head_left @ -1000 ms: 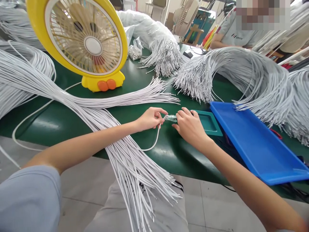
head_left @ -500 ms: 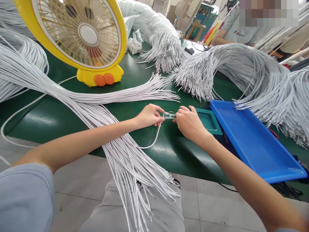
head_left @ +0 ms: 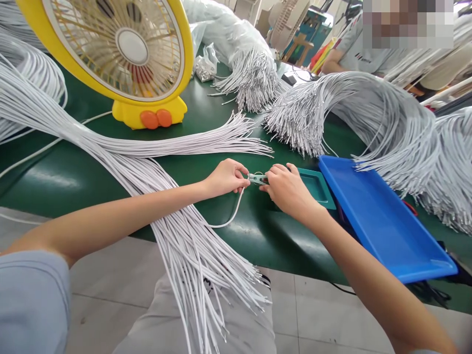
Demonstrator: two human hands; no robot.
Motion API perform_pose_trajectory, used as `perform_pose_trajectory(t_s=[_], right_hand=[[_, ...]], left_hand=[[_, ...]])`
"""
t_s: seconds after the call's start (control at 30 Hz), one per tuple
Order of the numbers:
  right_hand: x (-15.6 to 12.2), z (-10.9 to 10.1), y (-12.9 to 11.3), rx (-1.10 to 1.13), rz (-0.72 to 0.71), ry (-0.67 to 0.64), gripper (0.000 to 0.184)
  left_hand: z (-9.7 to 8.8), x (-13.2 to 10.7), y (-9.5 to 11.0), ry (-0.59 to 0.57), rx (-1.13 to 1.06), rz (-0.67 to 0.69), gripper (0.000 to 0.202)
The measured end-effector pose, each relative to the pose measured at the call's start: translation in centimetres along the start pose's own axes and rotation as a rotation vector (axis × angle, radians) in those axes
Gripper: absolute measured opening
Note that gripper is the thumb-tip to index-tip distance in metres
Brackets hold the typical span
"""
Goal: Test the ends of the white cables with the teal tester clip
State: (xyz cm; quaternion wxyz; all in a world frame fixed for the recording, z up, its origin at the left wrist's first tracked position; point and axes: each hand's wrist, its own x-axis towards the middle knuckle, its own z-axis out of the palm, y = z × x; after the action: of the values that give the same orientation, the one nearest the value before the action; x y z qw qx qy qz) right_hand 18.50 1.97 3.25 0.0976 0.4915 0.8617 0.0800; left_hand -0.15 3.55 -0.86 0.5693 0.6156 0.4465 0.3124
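Observation:
My left hand (head_left: 232,177) pinches one white cable (head_left: 236,211) close to its end. That cable hangs in a loop and runs back to the bundle of white cables (head_left: 199,236) lying over the table edge and my lap. My right hand (head_left: 289,189) grips a small pale green clip-like tool (head_left: 258,178); its exact kind is unclear. The tool's tip meets the cable end at my left fingertips, which partly hide the contact.
A yellow fan (head_left: 147,114) stands at the left. To the right lie a green tray (head_left: 328,189) and a blue tray (head_left: 387,216). More cable bundles (head_left: 295,118) lie behind on the green table (head_left: 254,241). A person (head_left: 368,54) is at the far right.
My right fingers have shifted slightly on the tool, whose handles look a little more spread. Both hands stay in nearly the same place; the view has moved slightly.

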Motion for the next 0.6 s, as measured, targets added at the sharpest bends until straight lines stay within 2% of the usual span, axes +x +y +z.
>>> perform_pose_trajectory(t_s=[0.23, 0.43, 0.5, 0.6], right_hand=[[0.3, 0.5, 2.3, 0.127, 0.175, 0.082, 0.040], [0.4, 0.9, 2.9, 0.198, 0.169, 0.161, 0.040], [0.0, 0.5, 2.6, 0.249, 0.189, 0.278, 0.038], [-1.0, 0.0, 0.8, 0.389, 0.236, 0.607, 0.032]], left_hand=[[-0.2, -0.2, 0.0, -0.005, 0.008, 0.018, 0.022], [-0.4, -0.2, -0.3, 0.034, -0.034, 0.050, 0.025], [-0.3, -0.3, -0.1, 0.047, -0.131, 0.091, 0.027], [-0.1, -0.9, 0.7, 0.048, -0.302, 0.150, 0.028]])
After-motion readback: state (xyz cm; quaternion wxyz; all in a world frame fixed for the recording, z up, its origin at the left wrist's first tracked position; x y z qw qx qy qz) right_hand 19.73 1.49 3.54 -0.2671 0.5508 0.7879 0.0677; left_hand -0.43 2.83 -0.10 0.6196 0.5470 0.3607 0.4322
